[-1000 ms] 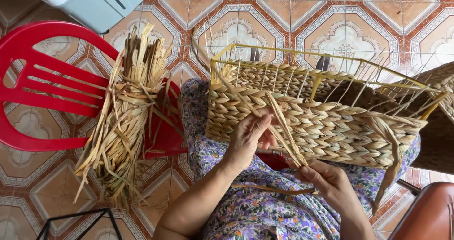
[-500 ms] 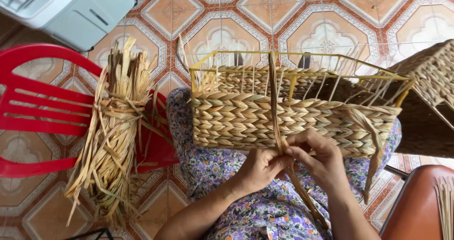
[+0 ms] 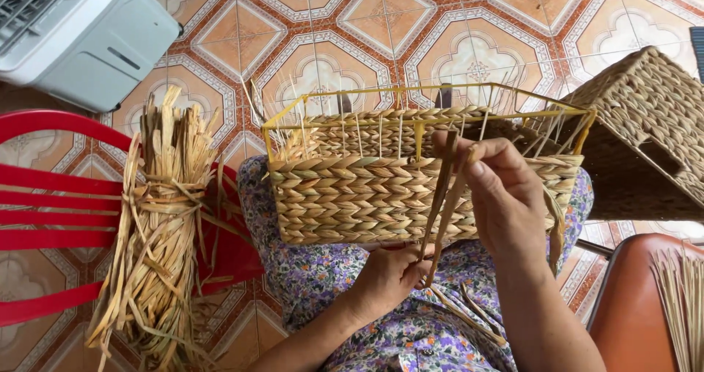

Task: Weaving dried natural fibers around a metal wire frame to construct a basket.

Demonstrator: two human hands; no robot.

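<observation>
Pinching straw strand [image 3: 442, 196]: right hand [image 3: 506, 196] fingers top, left hand [image 3: 389, 273] fingers bottom, against basket [image 3: 345, 196].

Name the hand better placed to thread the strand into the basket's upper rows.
Right, probably. The right hand pinches the strand up near the basket rim, while the left hand holds its lower end below the basket.

We see a half-woven basket [image 3: 367, 196] resting on the lap, its wire frame [image 3: 425, 97] rising above the woven rows. The right hand [image 3: 499, 196] lies against the basket's front, the left hand [image 3: 389, 273] below the basket's lower edge, a straw strand [image 3: 442, 196] running between them. A straw bundle [image 3: 158, 225] lies on a chair [image 3: 51, 203] to the left; a finished basket [image 3: 645, 137] stands to the right; a fan unit [image 3: 73, 34] sits on the floor at upper left
</observation>
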